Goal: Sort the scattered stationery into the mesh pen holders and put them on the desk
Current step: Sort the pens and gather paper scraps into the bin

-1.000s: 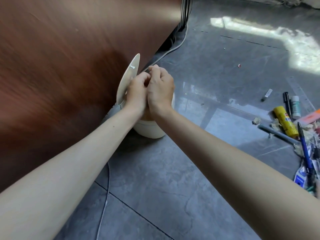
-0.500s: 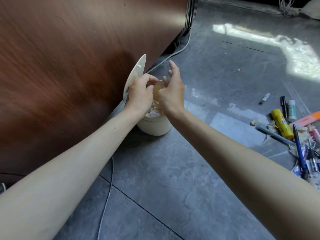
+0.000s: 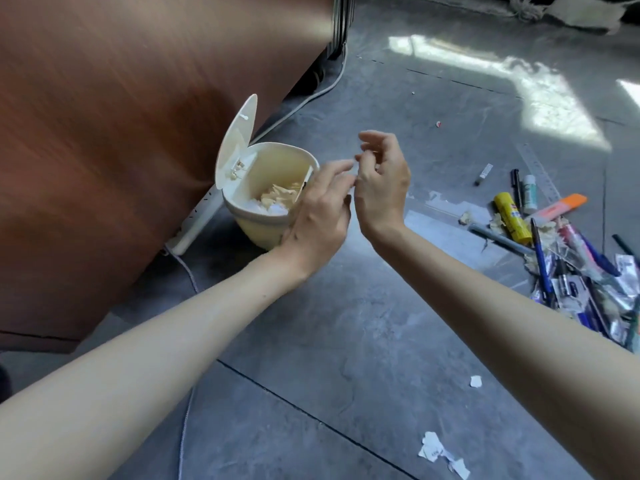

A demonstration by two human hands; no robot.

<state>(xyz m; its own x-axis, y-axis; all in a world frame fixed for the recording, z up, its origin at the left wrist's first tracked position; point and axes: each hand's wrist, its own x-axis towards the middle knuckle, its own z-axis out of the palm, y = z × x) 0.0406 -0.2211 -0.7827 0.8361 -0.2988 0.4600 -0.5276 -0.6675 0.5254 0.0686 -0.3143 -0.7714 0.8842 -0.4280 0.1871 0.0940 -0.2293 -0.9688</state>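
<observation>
One view only, worn on the head, facing forward and down onto the grey floor at close range. A brown wooden panel fills 9 to 12 o'clock; scattered stationery sits at the 3 o'clock edge.

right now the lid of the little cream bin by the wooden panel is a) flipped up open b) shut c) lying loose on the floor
a: the lid stands hinged up at the back of the bin, leaving the crumpled scraps inside in view.
</observation>
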